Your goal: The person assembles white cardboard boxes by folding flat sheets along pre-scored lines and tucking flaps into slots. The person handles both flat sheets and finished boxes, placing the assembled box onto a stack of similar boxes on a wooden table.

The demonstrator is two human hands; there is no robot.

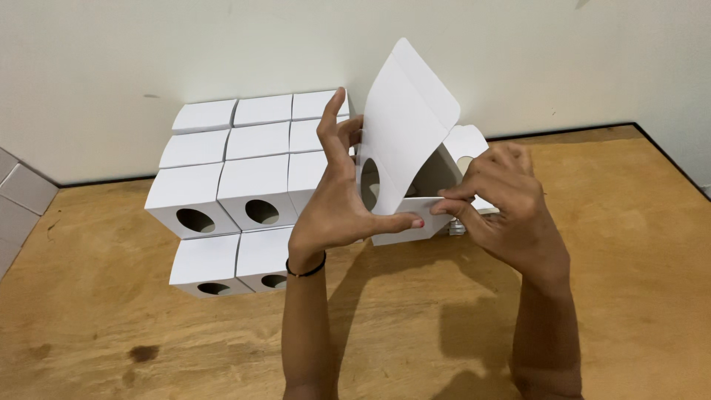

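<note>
Both my hands hold a white cardboard box (pixel 404 133) that is partly folded, raised above the wooden table (pixel 615 296). My left hand (pixel 337 200) grips its left side, thumb under the bottom flap and fingers up along the panel with the round hole. My right hand (pixel 503 200) pinches the bottom flap from the right. The box's top flap stands up, open. A black band sits on my left wrist.
A stack of several finished white boxes (pixel 244 185) with round holes in front stands at the back left against the pale wall (pixel 148 52). Grey tiles (pixel 18 200) edge the far left. Some flat white pieces lie behind my right hand, mostly hidden.
</note>
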